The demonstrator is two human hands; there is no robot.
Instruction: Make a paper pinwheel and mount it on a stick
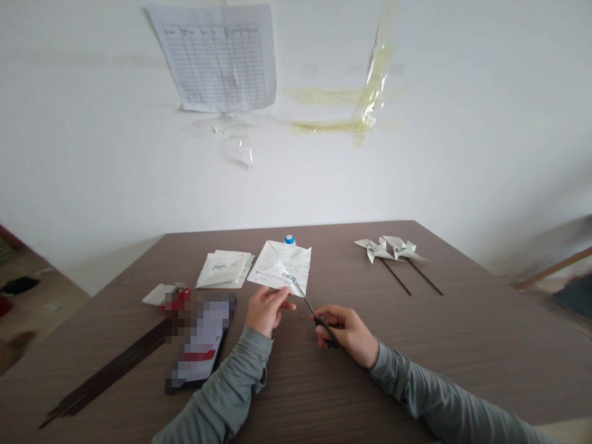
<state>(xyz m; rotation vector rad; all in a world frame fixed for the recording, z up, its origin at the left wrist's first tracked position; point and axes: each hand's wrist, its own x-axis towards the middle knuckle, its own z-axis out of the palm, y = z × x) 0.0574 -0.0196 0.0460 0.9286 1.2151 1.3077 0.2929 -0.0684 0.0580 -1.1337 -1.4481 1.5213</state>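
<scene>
My left hand (267, 308) pinches the near edge of a square sheet of printed paper (272, 262), holding it up over the table. Crease lines run diagonally across the sheet, and a small dark printed block shows near its lower right. Scissors (311, 306) with black handles are in my right hand (346, 330), fingers wrapped round the grips. Their blades point up and left and meet the sheet at its lower right corner. Whether the blades are apart is too small to tell. Behind the sheet, a blue-capped bottle (289, 239) is mostly hidden.
Two paper pinwheels (374, 250) on dark sticks lie at the right. Left of the sheet is a stack of paper squares (222, 269). A small red box (177, 299), a blurred phone (203, 345) and a bundle of dark sticks (115, 370) lie nearer left. A wall stands behind.
</scene>
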